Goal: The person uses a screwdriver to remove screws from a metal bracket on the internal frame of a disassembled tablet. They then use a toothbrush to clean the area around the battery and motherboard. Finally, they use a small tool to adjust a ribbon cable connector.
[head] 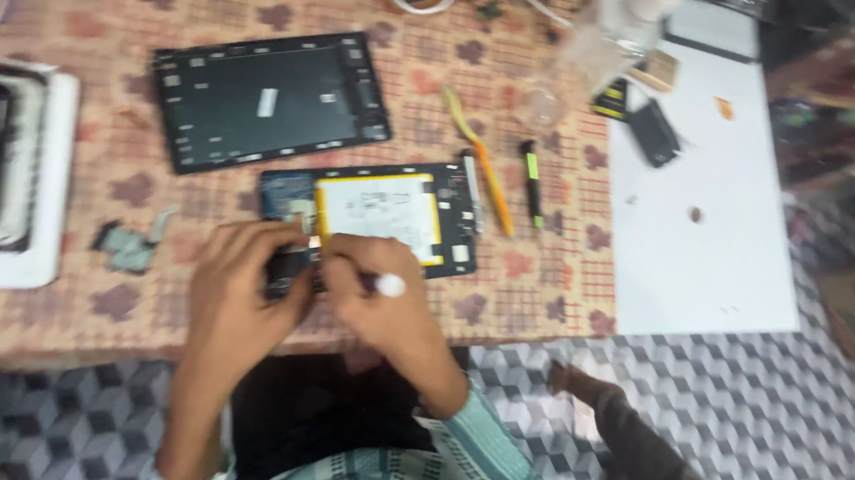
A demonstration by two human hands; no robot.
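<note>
Head view — opened tablet (369,216) near table edge, battery (381,212) exposed, back cover (272,99) already off and lying beyond; left hand (245,272) steadies its corner, right hand (369,291) grips white-tipped tool (387,285) — internals not yet removed

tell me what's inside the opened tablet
The tablet shows a white battery edged in yellow, with dark circuit boards at both ends. Both hands, left hand and right hand, cover its near left corner.
</note>
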